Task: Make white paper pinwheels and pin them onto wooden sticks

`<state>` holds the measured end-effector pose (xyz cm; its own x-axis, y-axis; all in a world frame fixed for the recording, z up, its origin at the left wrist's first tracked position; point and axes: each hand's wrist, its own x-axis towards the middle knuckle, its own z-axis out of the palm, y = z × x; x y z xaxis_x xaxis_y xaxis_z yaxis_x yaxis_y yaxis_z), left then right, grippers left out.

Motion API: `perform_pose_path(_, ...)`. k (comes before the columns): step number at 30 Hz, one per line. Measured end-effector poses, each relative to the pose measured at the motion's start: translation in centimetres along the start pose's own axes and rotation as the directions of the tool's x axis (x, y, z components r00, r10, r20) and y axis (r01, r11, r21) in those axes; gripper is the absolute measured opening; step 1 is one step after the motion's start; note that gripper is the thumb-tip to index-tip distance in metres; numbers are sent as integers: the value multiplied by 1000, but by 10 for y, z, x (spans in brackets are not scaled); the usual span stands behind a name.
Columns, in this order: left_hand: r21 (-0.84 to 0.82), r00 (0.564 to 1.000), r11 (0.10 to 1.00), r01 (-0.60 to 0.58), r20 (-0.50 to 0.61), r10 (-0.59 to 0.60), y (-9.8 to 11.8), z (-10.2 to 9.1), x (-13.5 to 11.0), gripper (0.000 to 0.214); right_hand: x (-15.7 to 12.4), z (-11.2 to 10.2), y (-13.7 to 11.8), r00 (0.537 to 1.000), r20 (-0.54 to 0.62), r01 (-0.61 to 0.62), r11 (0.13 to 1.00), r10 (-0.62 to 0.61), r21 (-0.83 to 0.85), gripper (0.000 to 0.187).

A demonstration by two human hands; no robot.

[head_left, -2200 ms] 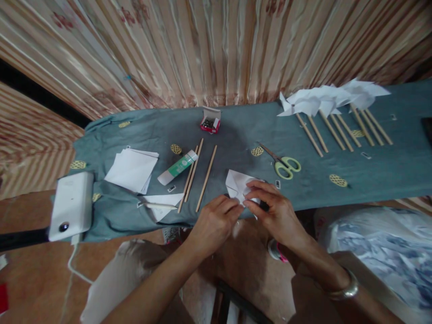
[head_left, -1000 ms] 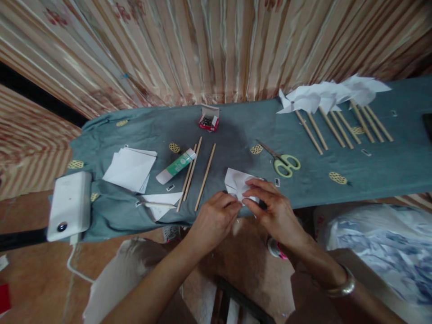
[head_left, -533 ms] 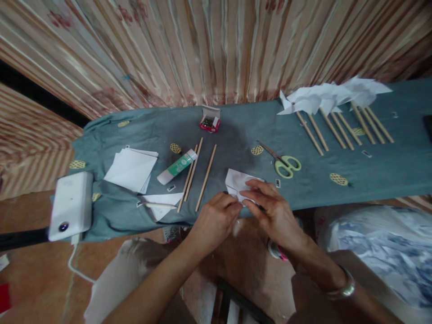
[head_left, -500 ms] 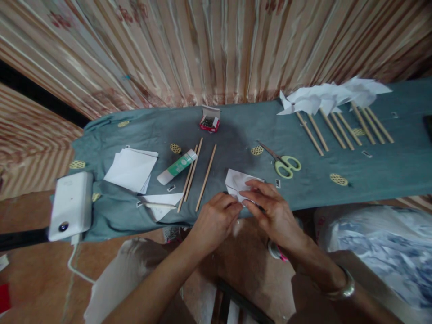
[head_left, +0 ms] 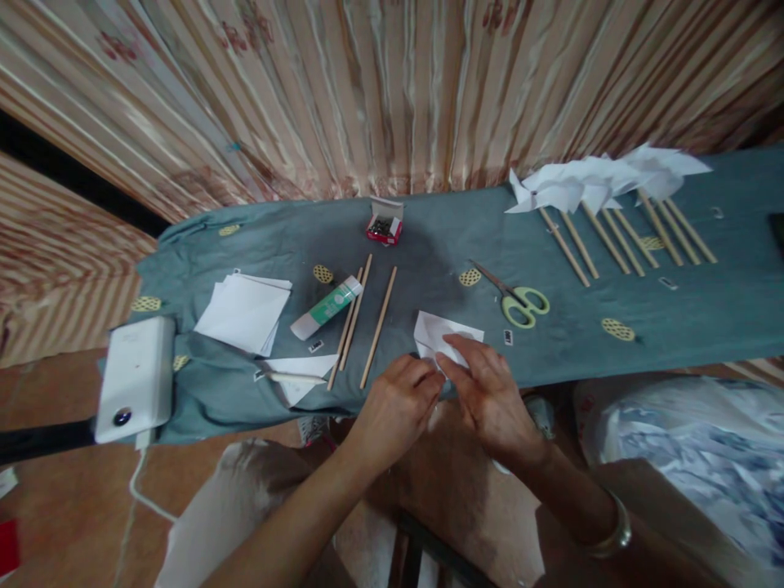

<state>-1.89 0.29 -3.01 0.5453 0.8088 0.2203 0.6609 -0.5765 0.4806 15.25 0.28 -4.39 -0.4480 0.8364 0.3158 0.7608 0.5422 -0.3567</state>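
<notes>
Head camera looks down on a long worktop (head_left: 674, 327) which is covered with a grey-blue cloth. Both hands meet at its near edge, on a folded white paper (head_left: 442, 333). This paper lies flat on the cloth, between the loose wooden sticks (head_left: 375, 328) on the left and the green scissors (head_left: 522, 305) on the right.

The left hand (head_left: 398, 402) is closed: its fingers are curled and the fingertips pinch the near left corner of the paper. The right hand (head_left: 490, 396) is also closed on the paper. Its fingers lie across the near part of the sheet and point to the left, and the thumb is hidden under them. The fingertips of the two hands are almost touching. A metal bangle (head_left: 606, 535) sits on the right wrist.

Just left of the sticks lies a glue stick (head_left: 327, 306) with a green label, on its side. Further left is a stack of white paper squares (head_left: 245, 309). Near it, closer to the edge, lies a paper triangle (head_left: 300, 371) with one thin stick across it. A small red box (head_left: 384, 229) stands open at the far side. At the far right, a row of finished paper pinwheels (head_left: 597, 181) lies with the sticks pointing to the near side. A white device (head_left: 138, 377) rests at the left end.
</notes>
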Motion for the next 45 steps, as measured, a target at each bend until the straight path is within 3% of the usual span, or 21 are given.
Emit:
perform_pose_path(6,48,1000,999,-15,-3,15,1,0,0,17,-2,6,-2,1000,-12,12,999,-11,31,37)
perform_pose_path(13,88,999,996,-4,36,1,2,-2,1,12,8,-12,11,991,-44,-110,966,124,233,42)
perform_pose_path(18,101,1000,995,11,22,-14,-3,-11,3,13,10,-13,25,976,-71,-187,964,204,190,44)
perform_pose_path(25,125,998,992,34,-53,-28,-17,-21,3,15,6,-14,24,985,-70,-147,981,157,128,36)
perform_pose_path(31,104,991,995,5,-137,9,-4,-20,2,18,2,-15,15,991,-88,-98,994,102,44,30)
perform_pose_path(37,204,997,976,-74,20,71,12,-5,4,14,-2,-12,9,995,-82,-66,998,65,-9,29)
perform_pose_path(45,275,994,956,-106,61,92,8,-4,1,10,-10,-17,10,997,-50,-52,997,55,54,30)
